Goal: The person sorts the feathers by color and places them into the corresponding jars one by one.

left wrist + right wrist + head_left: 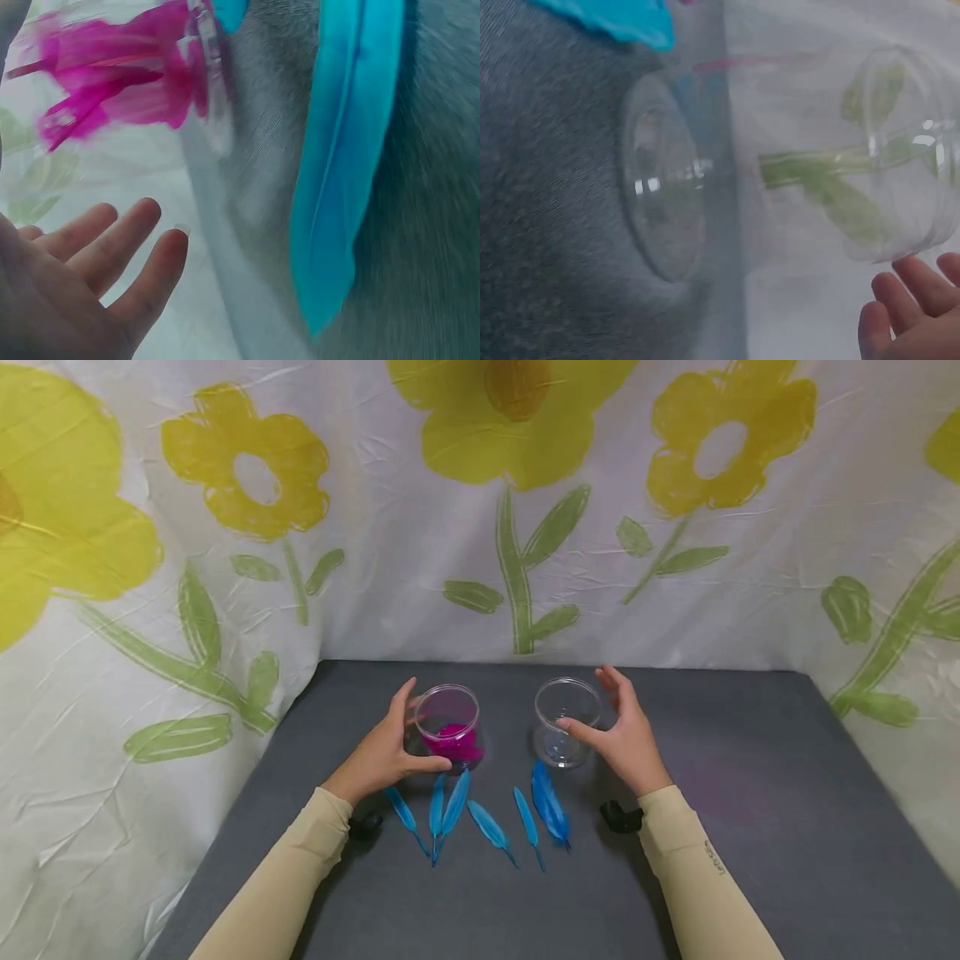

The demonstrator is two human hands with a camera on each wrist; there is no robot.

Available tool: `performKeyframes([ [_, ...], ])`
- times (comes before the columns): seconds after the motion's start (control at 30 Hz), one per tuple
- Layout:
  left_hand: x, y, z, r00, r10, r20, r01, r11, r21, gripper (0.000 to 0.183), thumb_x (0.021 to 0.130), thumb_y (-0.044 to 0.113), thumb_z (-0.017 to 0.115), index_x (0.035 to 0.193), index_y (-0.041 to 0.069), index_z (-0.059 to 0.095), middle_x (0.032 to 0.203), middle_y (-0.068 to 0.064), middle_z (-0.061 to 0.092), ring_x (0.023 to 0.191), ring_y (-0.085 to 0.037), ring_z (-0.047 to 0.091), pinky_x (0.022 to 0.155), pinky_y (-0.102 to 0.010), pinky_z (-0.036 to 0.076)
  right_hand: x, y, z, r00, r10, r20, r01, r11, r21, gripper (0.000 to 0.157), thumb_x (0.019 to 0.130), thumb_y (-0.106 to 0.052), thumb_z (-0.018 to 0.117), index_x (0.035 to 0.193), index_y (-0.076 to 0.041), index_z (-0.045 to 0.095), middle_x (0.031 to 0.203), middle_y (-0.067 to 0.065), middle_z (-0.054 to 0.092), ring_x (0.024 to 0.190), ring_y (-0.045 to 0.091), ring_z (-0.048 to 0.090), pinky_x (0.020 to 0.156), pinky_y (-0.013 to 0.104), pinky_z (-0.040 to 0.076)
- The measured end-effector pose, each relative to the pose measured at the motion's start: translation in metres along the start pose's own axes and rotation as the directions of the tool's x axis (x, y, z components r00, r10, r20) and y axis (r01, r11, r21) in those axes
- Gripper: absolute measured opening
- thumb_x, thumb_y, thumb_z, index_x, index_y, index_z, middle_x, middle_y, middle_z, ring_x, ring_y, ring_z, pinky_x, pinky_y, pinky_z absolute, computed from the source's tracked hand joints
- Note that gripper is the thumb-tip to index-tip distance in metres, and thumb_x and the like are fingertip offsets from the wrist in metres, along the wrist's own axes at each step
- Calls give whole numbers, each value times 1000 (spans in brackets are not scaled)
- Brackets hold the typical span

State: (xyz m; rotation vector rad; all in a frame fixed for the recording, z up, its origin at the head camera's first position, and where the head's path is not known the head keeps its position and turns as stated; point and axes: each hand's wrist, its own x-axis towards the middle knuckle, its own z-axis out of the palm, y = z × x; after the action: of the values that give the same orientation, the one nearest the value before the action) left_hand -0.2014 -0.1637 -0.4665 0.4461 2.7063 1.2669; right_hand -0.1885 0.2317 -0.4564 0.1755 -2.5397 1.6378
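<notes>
My left hand [386, 752] reaches around a clear plastic jar [447, 712] that contains bright pink feathers [457, 745]. Its thumb lies near the front of the jar; in the left wrist view the spread fingers [150, 281] stand apart from the wall. On the other side, my right hand [633, 743] is beside a second clear jar [558, 747], which stands upright with nothing inside. The right thumb crosses in front of that jar in the head view. Loosely bent fingertips [889, 296] come close to its rim in the right wrist view.
Several blue feathers [489, 824] lie spread on the dark grey table [480, 914], in front of the jars. One larger blue feather [550, 800] is near the right jar's base. A white cloth [375, 610] with painted yellow flowers hangs behind the table.
</notes>
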Motion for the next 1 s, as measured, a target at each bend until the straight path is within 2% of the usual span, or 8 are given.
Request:
performKeyframes([
  [0.13, -21, 2, -16, 999, -10, -54, 12, 1000, 26, 127, 85, 56, 89, 174, 30, 2, 174, -9, 38, 152, -38, 51, 119, -65, 46, 3, 11, 2, 999, 14, 30, -15, 999, 28, 114, 89, -49, 88, 174, -29, 14, 178, -2, 31, 167, 27, 27, 135, 57, 24],
  [0.23, -42, 2, -27, 991, 28, -128, -11, 991, 133, 112, 88, 59, 85, 173, 25, 21, 167, -8, 49, 146, -34, 58, 117, -60, 50, 4, 17, 6, 999, 17, 50, -18, 999, 37, 115, 89, -48, 89, 174, -27, 14, 178, -2, 30, 167, 26, 26, 136, 56, 23],
  [0.33, -62, 2, -32, 975, 139, -171, -82, 950, 302, 87, 92, 48, 86, 163, 18, 45, 154, -6, 61, 137, -28, 64, 112, -54, 55, 5, 20, 8, 998, 16, 62, -18, 999, 45, 116, 88, -47, 90, 174, -26, 15, 178, -3, 31, 167, 25, 26, 136, 55, 23],
  [0.4, -71, 3, -32, 954, 247, -168, -159, 896, 414, 72, 92, 38, 88, 154, 15, 57, 146, -4, 66, 131, -26, 68, 106, -52, 59, 5, 21, 9, 998, 10, 60, -12, 999, 47, 115, 88, -47, 90, 174, -26, 17, 178, -3, 32, 167, 25, 27, 136, 56, 24],
  [0.53, -85, 5, -25, 896, 437, -86, -321, 767, 556, 55, 88, 28, 92, 137, 15, 70, 132, -1, 73, 117, -23, 73, 95, -47, 63, 5, 22, 11, 998, -6, 55, 4, 999, 38, 113, 87, -47, 90, 173, -26, 20, 177, -4, 33, 167, 24, 28, 135, 56, 25],
  [0.67, -91, 8, -14, 854, 518, 54, -441, 664, 604, 45, 86, 27, 93, 126, 17, 76, 125, 4, 75, 110, -17, 73, 90, -42, 63, 6, 23, 13, 998, -11, 55, 11, 1000, 10, 112, 87, -49, 90, 173, -25, 21, 177, -4, 33, 166, 24, 30, 135, 57, 26],
  [0.83, -93, 10, 0, 836, 514, 194, -511, 600, 615, 34, 86, 26, 92, 117, 22, 79, 121, 9, 74, 110, -11, 71, 91, -37, 61, 5, 24, 15, 999, -10, 52, 11, 1000, -6, 112, 87, -49, 90, 172, -25, 22, 177, -1, 33, 166, 26, 31, 134, 57, 27],
  [1.0, -98, 12, 11, 805, 530, 266, -565, 546, 619, 28, 82, 19, 94, 107, 26, 82, 115, 10, 75, 108, -11, 72, 92, -36, 60, 3, 25, 19, 998, -22, 58, 22, 1000, -4, 110, 87, -50, 90, 172, -27, 23, 176, 1, 35, 165, 27, 33, 133, 58, 28],
])
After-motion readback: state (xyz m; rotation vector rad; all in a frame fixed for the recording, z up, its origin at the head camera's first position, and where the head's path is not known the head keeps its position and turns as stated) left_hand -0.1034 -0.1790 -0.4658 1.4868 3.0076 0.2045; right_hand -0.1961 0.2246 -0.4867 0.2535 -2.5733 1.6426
